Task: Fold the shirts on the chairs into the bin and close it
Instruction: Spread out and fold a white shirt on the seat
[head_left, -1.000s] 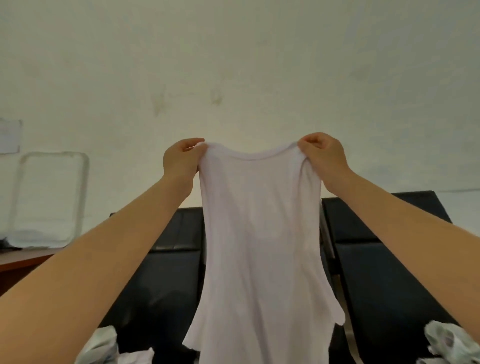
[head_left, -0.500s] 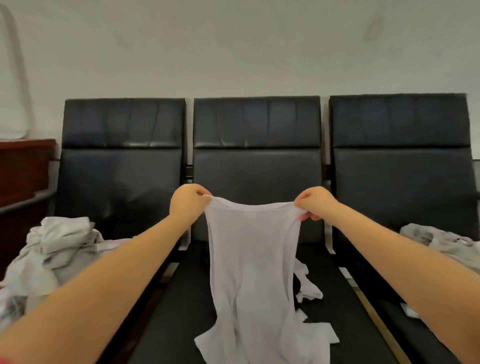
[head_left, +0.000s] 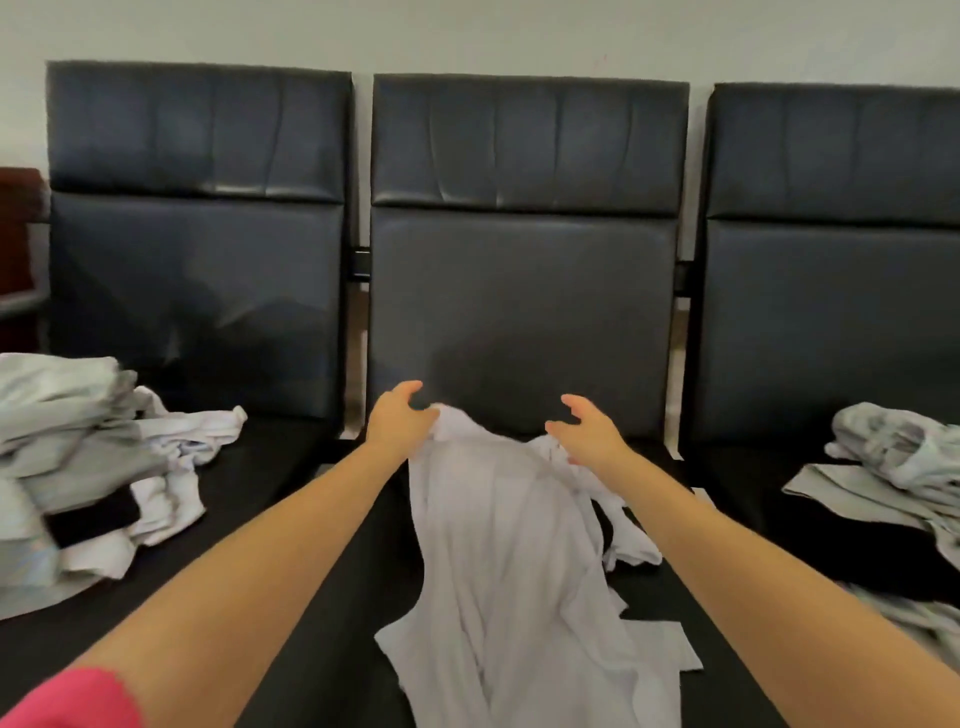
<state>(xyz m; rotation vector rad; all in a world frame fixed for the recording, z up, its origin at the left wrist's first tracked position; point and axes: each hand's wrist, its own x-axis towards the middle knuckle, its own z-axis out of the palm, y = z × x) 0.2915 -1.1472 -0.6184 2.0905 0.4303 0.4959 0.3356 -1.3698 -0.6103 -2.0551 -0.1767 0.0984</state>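
While half a second ago both hands pinched the top corners of the thin white sleeveless shirt (head_left: 498, 545) and held it hanging in the air, now the shirt lies crumpled on the seat of the middle black leather chair (head_left: 524, 291). The left hand (head_left: 397, 423) has let go: its fingers (head_left: 413, 387) are spread and relaxed, and the hand touches only the top edge of the cloth. The right hand (head_left: 587, 434) is also open, fingers loosely bent, holding nothing, just above the shirt's right side. The camera looks lower than before, so more of the seats shows. On the left black chair (head_left: 197, 270) there is a pile of grey and white clothes (head_left: 78, 467); on the right black chair (head_left: 831, 312) lies a smaller heap of grey clothes (head_left: 893, 467). A pink sleeve (head_left: 67, 699) shows at the lower left. No writing or label can be read.
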